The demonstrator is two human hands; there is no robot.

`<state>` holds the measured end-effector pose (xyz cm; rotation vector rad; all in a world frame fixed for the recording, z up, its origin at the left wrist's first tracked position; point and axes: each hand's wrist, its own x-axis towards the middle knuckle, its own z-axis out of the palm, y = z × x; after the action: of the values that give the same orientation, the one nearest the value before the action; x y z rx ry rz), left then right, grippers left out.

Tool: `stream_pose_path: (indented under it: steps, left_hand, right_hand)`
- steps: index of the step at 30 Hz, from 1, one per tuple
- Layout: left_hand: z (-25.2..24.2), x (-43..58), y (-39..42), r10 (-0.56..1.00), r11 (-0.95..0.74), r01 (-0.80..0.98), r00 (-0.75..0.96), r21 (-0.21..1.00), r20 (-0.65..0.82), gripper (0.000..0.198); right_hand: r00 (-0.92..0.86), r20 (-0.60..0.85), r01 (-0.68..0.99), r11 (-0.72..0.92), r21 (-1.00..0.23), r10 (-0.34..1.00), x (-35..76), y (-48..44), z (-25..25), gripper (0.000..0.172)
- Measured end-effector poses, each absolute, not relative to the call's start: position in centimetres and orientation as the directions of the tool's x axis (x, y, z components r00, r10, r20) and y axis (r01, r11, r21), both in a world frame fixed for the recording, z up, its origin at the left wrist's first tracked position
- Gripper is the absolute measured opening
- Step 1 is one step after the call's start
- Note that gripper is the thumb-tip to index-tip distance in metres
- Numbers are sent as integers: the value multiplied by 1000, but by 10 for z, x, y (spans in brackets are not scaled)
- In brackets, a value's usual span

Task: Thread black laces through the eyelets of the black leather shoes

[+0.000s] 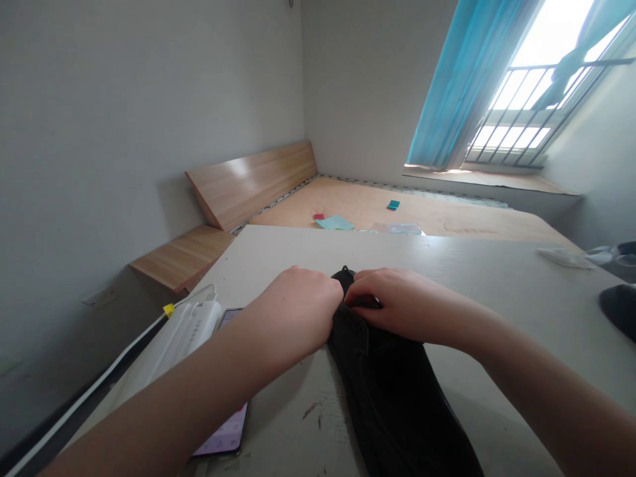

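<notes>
A black shoe (pixel 397 404) lies lengthwise on the white table, its near end running out of the bottom of the view. Both hands meet at its far part, beside a stitched flap. My left hand (pixel 298 305) is closed like a fist against the shoe's left side, its fingertips turned out of sight. On the other side, my right hand (pixel 392 298) has its fingers curled and pinching at the shoe's upper. A small dark loop stands up just beyond the fingers. Exactly which part of the shoe each hand grips is hidden.
On the left of the white table (pixel 298 248) are a white power strip (pixel 189 331) with a cable and a phone (pixel 231 424), partly under my left forearm. Another dark shoe (pixel 619 308) and crumpled clear plastic (pixel 566 257) lie at right. Behind stands a bed (pixel 447 215) with small items.
</notes>
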<state>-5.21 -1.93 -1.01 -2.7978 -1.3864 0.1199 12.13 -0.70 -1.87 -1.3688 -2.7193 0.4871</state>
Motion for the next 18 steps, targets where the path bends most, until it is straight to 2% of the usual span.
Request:
stream_pose_path:
  steps: [8,13,18]
  left_hand:
    - [-11,-48,-16,788,-613,790,611,-9,-72,24]
    - [-14,-48,-14,801,-594,804,594,25,-73,24]
    - [-15,-50,-16,807,-584,811,585,35,-81,21]
  right_hand:
    - [-596,-99,785,552,-282,797,118,-8,-19,18]
    - [-584,-38,790,557,-255,811,112,-6,-27,13]
    - [-613,-32,759,576,-304,790,116,-4,-23,9]
